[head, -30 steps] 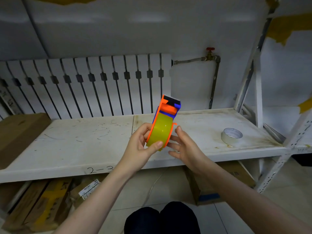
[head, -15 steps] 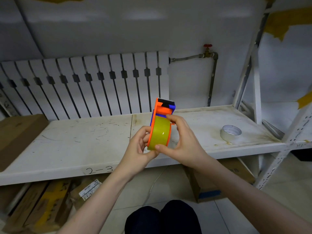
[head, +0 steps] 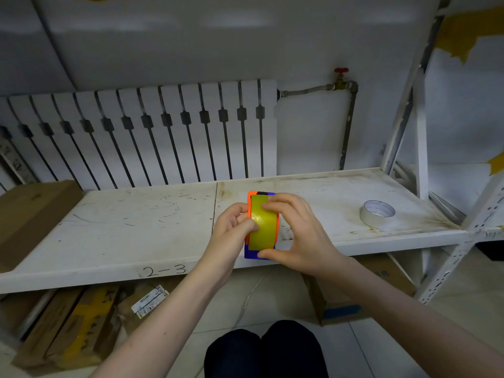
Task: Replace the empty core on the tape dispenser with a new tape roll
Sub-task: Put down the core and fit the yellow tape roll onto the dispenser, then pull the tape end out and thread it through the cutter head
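An orange and blue tape dispenser [head: 249,251] is held upright over the front edge of the white shelf [head: 114,236], with a yellow tape roll [head: 263,230] seated in it. My left hand [head: 231,230] grips the dispenser's left side, thumb pressed on the roll. My right hand [head: 297,230] wraps the right side, with fingers on the tape near the top and thumb under the roll. A strip of yellow tape lies flat up toward the dispenser's head. The empty core [head: 377,213], a pale ring, lies flat on the shelf to the right.
A cardboard box [head: 30,214] sits on the shelf's left end. A white radiator [head: 141,132] and a pipe with a red valve [head: 341,75] stand behind. More boxes [head: 71,323] lie under the shelf. A shelf upright [head: 420,132] rises at right.
The dispenser has dropped lower and turned so the roll faces me. My right hand has closed further around it, fingers moving up to the tape near the head.
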A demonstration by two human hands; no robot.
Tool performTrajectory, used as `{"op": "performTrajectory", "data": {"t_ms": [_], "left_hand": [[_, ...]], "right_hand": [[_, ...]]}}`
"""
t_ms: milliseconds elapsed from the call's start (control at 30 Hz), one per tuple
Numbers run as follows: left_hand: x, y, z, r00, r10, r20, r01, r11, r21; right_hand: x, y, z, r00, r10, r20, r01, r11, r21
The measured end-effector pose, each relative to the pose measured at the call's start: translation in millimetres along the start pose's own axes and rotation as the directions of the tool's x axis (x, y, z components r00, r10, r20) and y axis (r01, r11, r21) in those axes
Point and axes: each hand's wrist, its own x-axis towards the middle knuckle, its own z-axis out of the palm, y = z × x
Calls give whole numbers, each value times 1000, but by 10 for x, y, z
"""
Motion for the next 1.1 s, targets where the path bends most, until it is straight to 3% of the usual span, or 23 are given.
{"op": "performTrajectory", "data": {"t_ms": [67, 133, 167, 233, 267, 300, 333, 400, 533, 667, 767, 867, 967, 1033, 1100], "left_hand": [[-11, -14, -8, 1000, -15, -6, 15, 1000, -10], [-3, -6, -32, 1000, -26, -8, 25, 999, -32], [7, 4, -42, 1000, -26, -8, 26, 999, -48], [27, 19, -58, 1000, -24, 4, 24, 998, -62], [30, 23, -61, 1000, -13, 21, 15, 999, -51], [33, 18, -65, 999, 2, 40, -1, 1000, -25], [27, 10, -66, 998, 20, 58, -20, 1000, 11], [16, -21, -74, 996, 43, 75, -50, 995, 82], [15, -41, -107, 995, 47, 86, -59, 989, 136], [19, -78, -119, 993, 10, 114, -29, 986, 167], [-18, -178, -112, 974, 1, 229, -52, 974, 220], [-2, -267, -146, 978, -7, 207, -47, 965, 259], [46, -319, -197, 987, -49, 153, 17, 978, 207], [69, -357, -210, 986, -68, 153, 32, 974, 222], [78, -391, -209, 978, -86, 189, 32, 963, 268]], "right_hand": [[-4, -6, -25, 988, 153, 0, -149, 963, 225], [9, -2, -28, 898, 440, 0, -399, 814, 421], [10, 27, -7, 803, 594, 42, -540, 696, 473], [6, 100, 43, 522, 795, 310, -796, 324, 511], [-14, 120, 81, 396, 779, 487, -849, 109, 516], [-43, 113, 112, 335, 701, 629, -849, -64, 524], [-65, 93, 128, 340, 628, 700, -819, -168, 549], [-55, 72, 123, 391, 568, 724, -752, -257, 608], [21, 30, 18, 371, 528, 764, -783, -264, 563], [-13, 25, 6, 304, 479, 824, -894, -155, 420], [-59, 37, 41, 264, 476, 839, -910, -166, 380], [-100, 77, 88, 243, 466, 851, -936, -117, 332], [-85, 85, 75, 254, 477, 841, -964, 52, 262], [-13, 57, 15, 275, 552, 788, -952, 270, 144], [85, 73, -38, 426, 643, 637, -859, 508, 62]]}}
